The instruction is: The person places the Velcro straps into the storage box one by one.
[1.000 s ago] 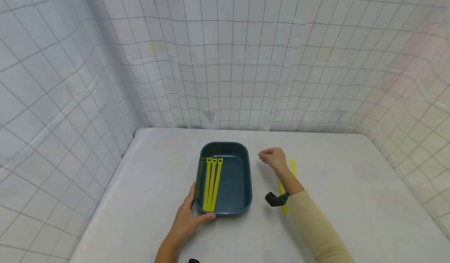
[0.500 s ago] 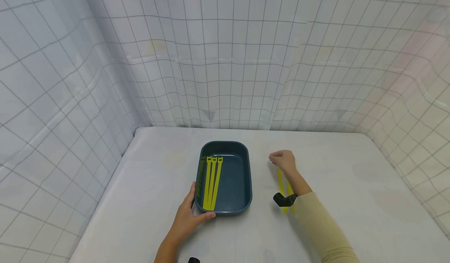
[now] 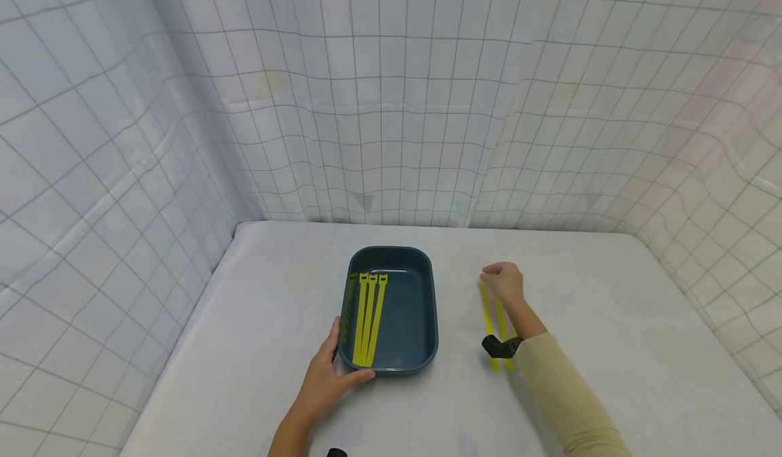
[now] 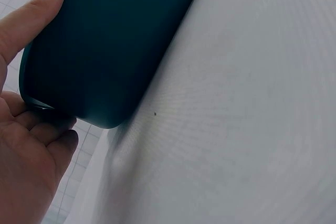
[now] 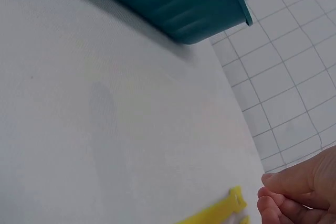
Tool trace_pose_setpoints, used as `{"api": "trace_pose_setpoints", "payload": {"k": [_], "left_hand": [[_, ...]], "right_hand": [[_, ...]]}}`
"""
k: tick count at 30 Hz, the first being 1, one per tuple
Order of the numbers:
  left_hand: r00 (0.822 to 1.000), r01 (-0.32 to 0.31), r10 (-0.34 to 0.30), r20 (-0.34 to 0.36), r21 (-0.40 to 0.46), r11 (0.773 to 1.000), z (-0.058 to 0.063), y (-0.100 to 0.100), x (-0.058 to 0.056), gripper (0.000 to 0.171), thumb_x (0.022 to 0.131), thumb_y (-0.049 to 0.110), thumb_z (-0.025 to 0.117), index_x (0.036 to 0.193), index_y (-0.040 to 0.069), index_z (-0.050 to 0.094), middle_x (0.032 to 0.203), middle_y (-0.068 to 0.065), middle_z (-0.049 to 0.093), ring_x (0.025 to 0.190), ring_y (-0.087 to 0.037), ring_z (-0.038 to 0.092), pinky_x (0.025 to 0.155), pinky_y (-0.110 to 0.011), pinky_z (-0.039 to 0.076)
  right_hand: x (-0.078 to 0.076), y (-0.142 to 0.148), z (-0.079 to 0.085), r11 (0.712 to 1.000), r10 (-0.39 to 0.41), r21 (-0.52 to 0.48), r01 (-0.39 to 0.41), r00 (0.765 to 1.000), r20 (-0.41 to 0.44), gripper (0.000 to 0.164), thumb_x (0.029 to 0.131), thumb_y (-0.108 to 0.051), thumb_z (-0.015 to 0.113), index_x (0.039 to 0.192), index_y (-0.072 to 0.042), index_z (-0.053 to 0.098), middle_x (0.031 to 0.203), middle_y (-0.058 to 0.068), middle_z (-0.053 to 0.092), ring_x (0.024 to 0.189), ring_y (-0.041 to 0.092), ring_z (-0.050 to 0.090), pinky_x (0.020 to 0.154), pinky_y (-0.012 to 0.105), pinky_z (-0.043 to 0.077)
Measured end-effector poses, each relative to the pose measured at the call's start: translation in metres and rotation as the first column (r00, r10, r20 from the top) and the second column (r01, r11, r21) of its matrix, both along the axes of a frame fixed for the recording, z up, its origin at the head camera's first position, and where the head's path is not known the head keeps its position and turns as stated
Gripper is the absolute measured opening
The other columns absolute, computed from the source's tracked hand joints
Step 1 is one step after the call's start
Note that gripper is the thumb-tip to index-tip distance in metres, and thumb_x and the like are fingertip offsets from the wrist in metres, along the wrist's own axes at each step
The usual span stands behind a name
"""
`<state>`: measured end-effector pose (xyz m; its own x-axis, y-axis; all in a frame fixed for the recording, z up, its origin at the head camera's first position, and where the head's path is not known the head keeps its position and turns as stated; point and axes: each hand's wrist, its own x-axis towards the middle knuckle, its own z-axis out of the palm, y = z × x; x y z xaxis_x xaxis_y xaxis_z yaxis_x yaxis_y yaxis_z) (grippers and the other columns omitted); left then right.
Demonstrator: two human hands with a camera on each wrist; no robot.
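Observation:
In the head view my left hand point(image 3: 322, 382) grips the near-left corner of a dark teal tray point(image 3: 435, 307), thumb along the front rim and fingers on the left side. Three yellow hook-and-loop cable ties point(image 3: 368, 321), with slotted heads at the far end, lie side by side in its left half. To the right of the tray, my right hand point(image 3: 506, 284) hovers over more yellow cable ties point(image 3: 487, 311) on the table, hiding part of them. In the right wrist view its fingers are loosely curled near a slotted head point(image 5: 234, 199), with nothing visible held.
A white cloth-covered table point(image 3: 256, 321) carries everything. Grid-lined white curtains point(image 3: 391, 138) stand behind it and at both sides. A black wrist camera point(image 3: 501, 346) on the right wrist partly covers the ties.
My right hand has moved to the right, away from the tray and across the loose cable ties, uncovering the left ones. The left hand and tray have stayed put.

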<state>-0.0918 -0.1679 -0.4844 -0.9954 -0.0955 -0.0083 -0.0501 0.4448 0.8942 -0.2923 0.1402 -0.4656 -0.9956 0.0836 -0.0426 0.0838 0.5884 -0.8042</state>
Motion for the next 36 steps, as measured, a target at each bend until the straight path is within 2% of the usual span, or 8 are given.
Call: {"api": "trace_pose_setpoints", "payload": {"k": [7, 12, 19, 25, 36], "left_hand": [[1.0, -0.001, 0.001, -0.004, 0.004, 1.0, -0.002, 0.0, 0.0, 0.114, 0.064, 0.037, 0.083, 0.147, 0.004, 0.012, 0.15, -0.015, 0.017, 0.134, -0.031, 0.02, 0.104, -0.045, 0.026], [1.0, -0.004, 0.004, 0.005, 0.002, 1.0, -0.002, 0.001, 0.0, 0.114, 0.064, 0.037, 0.083, 0.147, 0.005, 0.011, 0.15, -0.015, 0.017, 0.134, -0.031, 0.02, 0.104, -0.045, 0.026], [1.0, -0.007, 0.007, 0.002, 0.003, 1.0, 0.0, 0.0, 0.001, 0.113, 0.065, 0.035, 0.083, 0.147, 0.005, 0.012, 0.15, -0.016, 0.017, 0.134, -0.031, 0.02, 0.104, -0.045, 0.025], [1.0, -0.005, 0.005, 0.005, 0.002, 1.0, 0.001, 0.001, 0.001, 0.113, 0.066, 0.035, 0.083, 0.147, 0.005, 0.011, 0.149, -0.016, 0.017, 0.134, -0.032, 0.021, 0.104, -0.046, 0.026], [1.0, -0.007, 0.006, -0.002, -0.024, 1.0, 0.0, 0.001, 0.0, 0.114, 0.065, 0.038, 0.082, 0.147, 0.004, 0.012, 0.15, -0.015, 0.017, 0.135, -0.032, 0.02, 0.105, -0.048, 0.024]], "right_hand": [[-0.008, 0.006, -0.014, 0.994, 0.045, 0.096, -0.043, 0.999, -0.028, 0.02, 0.082, -0.001, 0.062, 0.1, 0.008, 0.064, 0.098, 0.023, 0.063, 0.09, 0.034, 0.059, 0.078, 0.042, 0.049], [-0.013, 0.01, -0.022, 0.992, 0.049, 0.115, -0.045, 0.998, -0.032, 0.023, 0.079, -0.001, 0.066, 0.101, 0.007, 0.064, 0.097, 0.021, 0.064, 0.09, 0.032, 0.059, 0.079, 0.042, 0.049], [-0.013, 0.01, -0.021, 0.995, 0.053, 0.088, -0.05, 0.998, -0.029, 0.025, 0.077, 0.001, 0.068, 0.101, 0.008, 0.064, 0.096, 0.021, 0.064, 0.089, 0.032, 0.059, 0.078, 0.041, 0.049], [-0.016, 0.012, -0.021, 0.998, 0.056, 0.04, -0.057, 0.998, 0.033, 0.023, 0.077, -0.001, 0.069, 0.099, 0.007, 0.066, 0.092, 0.018, 0.064, 0.084, 0.029, 0.059, 0.072, 0.037, 0.049], [-0.015, 0.015, -0.016, 0.986, 0.126, 0.102, -0.134, 0.989, 0.079, 0.02, 0.082, -0.011, 0.067, 0.094, 0.005, 0.068, 0.086, 0.013, 0.065, 0.073, 0.023, 0.056, 0.062, 0.032, 0.048]]}}
